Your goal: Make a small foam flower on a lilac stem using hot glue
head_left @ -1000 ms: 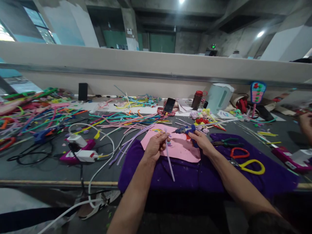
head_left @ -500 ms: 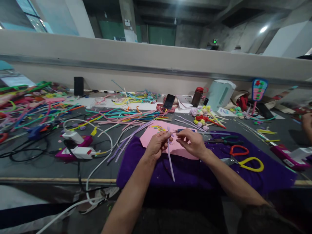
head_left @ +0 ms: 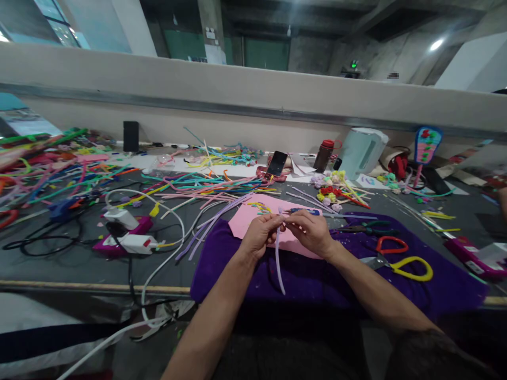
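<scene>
Over the pink sheet (head_left: 253,216) on the purple cloth (head_left: 317,279), the right hand (head_left: 312,232), having set down the blue glue gun (head_left: 303,211), has joined the left hand (head_left: 259,236), both apparently pinching the lilac pipe cleaner's (head_left: 278,261) top, probably to press a fresh joint.

Illumination is dim and cool, supplied by ceiling lamps (head_left: 436,45) at upper right and top centre, plus window (head_left: 59,26) daylight at upper left. Shadows are soft. Lamp glare is mild. Wide-angle distortion bows the edges; lower corners are dark and slightly blurred.
</scene>
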A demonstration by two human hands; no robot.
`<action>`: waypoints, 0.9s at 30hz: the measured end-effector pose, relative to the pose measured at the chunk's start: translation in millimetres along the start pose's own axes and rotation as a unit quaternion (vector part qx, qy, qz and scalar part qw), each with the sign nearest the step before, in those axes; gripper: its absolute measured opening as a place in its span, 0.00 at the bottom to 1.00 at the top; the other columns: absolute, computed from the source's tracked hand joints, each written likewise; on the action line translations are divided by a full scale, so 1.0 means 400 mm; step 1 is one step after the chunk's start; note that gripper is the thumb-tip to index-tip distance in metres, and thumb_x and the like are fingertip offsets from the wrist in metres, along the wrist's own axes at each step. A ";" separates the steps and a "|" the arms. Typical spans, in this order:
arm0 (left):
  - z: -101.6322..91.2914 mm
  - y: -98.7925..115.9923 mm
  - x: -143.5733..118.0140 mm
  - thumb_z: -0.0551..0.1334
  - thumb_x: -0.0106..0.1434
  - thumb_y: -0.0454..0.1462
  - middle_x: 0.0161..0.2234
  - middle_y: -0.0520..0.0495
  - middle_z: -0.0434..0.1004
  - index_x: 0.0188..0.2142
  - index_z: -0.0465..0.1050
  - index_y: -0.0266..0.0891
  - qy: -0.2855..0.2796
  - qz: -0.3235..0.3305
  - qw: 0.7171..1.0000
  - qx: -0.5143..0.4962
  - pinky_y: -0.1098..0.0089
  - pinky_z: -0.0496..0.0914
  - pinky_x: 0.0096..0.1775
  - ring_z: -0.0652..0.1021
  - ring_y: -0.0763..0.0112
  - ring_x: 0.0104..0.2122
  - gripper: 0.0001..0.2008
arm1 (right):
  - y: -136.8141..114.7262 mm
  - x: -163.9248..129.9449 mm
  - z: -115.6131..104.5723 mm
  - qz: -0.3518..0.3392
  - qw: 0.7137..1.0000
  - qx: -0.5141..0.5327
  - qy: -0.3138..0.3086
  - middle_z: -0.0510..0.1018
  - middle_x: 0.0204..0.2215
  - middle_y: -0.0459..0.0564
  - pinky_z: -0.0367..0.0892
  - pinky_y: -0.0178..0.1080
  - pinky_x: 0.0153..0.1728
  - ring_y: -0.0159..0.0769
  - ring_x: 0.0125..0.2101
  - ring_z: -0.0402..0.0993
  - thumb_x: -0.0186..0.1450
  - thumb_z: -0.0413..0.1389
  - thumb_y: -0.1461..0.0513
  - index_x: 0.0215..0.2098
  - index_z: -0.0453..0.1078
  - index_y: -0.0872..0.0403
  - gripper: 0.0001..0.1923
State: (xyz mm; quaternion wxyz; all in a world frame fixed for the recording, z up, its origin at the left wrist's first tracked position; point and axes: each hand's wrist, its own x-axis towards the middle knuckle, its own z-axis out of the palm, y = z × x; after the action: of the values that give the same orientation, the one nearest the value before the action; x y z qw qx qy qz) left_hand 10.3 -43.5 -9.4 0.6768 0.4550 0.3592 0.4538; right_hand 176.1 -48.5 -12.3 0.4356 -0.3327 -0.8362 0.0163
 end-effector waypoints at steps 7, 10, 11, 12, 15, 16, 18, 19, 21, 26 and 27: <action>0.001 -0.009 0.004 0.64 0.47 0.45 0.21 0.52 0.70 0.24 0.69 0.34 -0.001 0.001 1.000 0.020 0.79 0.48 0.13 0.60 0.87 0.12 0.15 | -0.011 0.000 -0.006 0.069 0.996 0.054 -0.007 0.73 0.29 0.50 0.65 0.35 0.30 0.32 0.29 0.69 0.61 0.50 0.61 0.35 0.69 0.52 0.07; 0.002 -0.012 0.006 0.64 0.48 0.45 0.22 0.51 0.71 0.25 0.69 0.34 -0.009 0.002 0.999 0.031 0.79 0.48 0.13 0.61 0.87 0.12 0.15 | -0.015 0.002 -0.010 0.153 0.975 0.159 -0.013 0.71 0.26 0.47 0.63 0.33 0.24 0.29 0.22 0.67 0.61 0.51 0.59 0.33 0.68 0.53 0.07; 0.002 -0.013 0.006 0.64 0.49 0.45 0.22 0.51 0.71 0.25 0.68 0.34 -0.012 0.003 0.999 0.035 0.79 0.48 0.13 0.61 0.87 0.12 0.14 | -0.015 0.003 -0.010 0.181 0.962 0.205 -0.020 0.71 0.25 0.46 0.62 0.32 0.22 0.28 0.21 0.66 0.61 0.51 0.58 0.32 0.68 0.53 0.08; 0.002 -0.013 0.006 0.64 0.49 0.44 0.22 0.52 0.70 0.25 0.68 0.34 -0.016 0.003 0.999 0.038 0.79 0.48 0.13 0.60 0.87 0.12 0.14 | -0.015 0.003 -0.011 0.207 0.945 0.251 -0.028 0.71 0.24 0.45 0.61 0.31 0.21 0.27 0.20 0.66 0.60 0.51 0.58 0.31 0.67 0.54 0.08; 0.004 -0.012 0.004 0.63 0.50 0.44 0.21 0.52 0.70 0.24 0.67 0.34 -0.032 0.007 0.998 0.048 0.79 0.48 0.13 0.59 0.87 0.11 0.14 | -0.011 0.005 -0.013 0.272 0.888 0.367 -0.051 0.69 0.21 0.42 0.58 0.30 0.18 0.25 0.17 0.64 0.59 0.53 0.58 0.29 0.66 0.55 0.07; 0.005 -0.011 0.003 0.63 0.50 0.44 0.21 0.52 0.69 0.24 0.67 0.34 -0.038 0.007 0.998 0.052 0.79 0.48 0.13 0.59 0.87 0.11 0.14 | -0.009 0.005 -0.013 0.289 0.869 0.396 -0.057 0.69 0.20 0.41 0.58 0.29 0.17 0.24 0.16 0.64 0.58 0.54 0.58 0.28 0.66 0.55 0.07; 0.007 -0.011 0.001 0.63 0.49 0.45 0.20 0.53 0.69 0.23 0.67 0.34 -0.045 0.007 0.997 0.060 0.79 0.48 0.13 0.59 0.86 0.11 0.15 | -0.003 0.004 -0.013 0.319 0.832 0.447 -0.072 0.69 0.19 0.41 0.56 0.29 0.16 0.24 0.15 0.63 0.57 0.55 0.59 0.27 0.65 0.56 0.07; 0.008 -0.012 0.000 0.63 0.49 0.45 0.20 0.53 0.69 0.23 0.67 0.34 -0.045 0.006 0.997 0.064 0.79 0.48 0.14 0.59 0.86 0.11 0.15 | 0.002 0.003 -0.012 0.333 0.814 0.469 -0.080 0.69 0.18 0.41 0.55 0.28 0.15 0.23 0.14 0.63 0.56 0.55 0.59 0.27 0.65 0.56 0.07; 0.010 -0.013 0.000 0.64 0.49 0.46 0.19 0.53 0.69 0.23 0.67 0.34 -0.042 0.001 0.997 0.072 0.79 0.49 0.14 0.60 0.86 0.12 0.15 | 0.015 0.000 -0.008 0.360 0.777 0.508 -0.096 0.69 0.17 0.41 0.53 0.28 0.14 0.22 0.13 0.62 0.55 0.56 0.59 0.26 0.65 0.57 0.08; 0.012 -0.018 0.007 0.64 0.48 0.45 0.19 0.54 0.69 0.23 0.66 0.33 -0.036 -0.017 0.996 0.078 0.79 0.48 0.13 0.59 0.86 0.11 0.15 | 0.039 -0.003 0.003 0.403 0.728 0.543 -0.113 0.70 0.18 0.43 0.53 0.27 0.12 0.22 0.12 0.61 0.52 0.59 0.58 0.25 0.67 0.58 0.10; 0.011 -0.018 0.009 0.64 0.48 0.45 0.18 0.54 0.68 0.22 0.66 0.33 -0.030 -0.022 0.997 0.070 0.79 0.48 0.13 0.59 0.86 0.11 0.16 | 0.039 -0.003 0.003 0.402 0.737 0.534 -0.099 0.71 0.19 0.44 0.53 0.27 0.12 0.22 0.13 0.62 0.52 0.59 0.58 0.25 0.68 0.58 0.11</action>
State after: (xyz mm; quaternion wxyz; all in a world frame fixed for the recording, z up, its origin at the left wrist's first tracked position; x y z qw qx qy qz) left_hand 17.4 -42.6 -15.0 0.6633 0.5070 0.3794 0.3989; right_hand 184.3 -36.8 -18.8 0.4092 -0.3467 -0.5174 0.6668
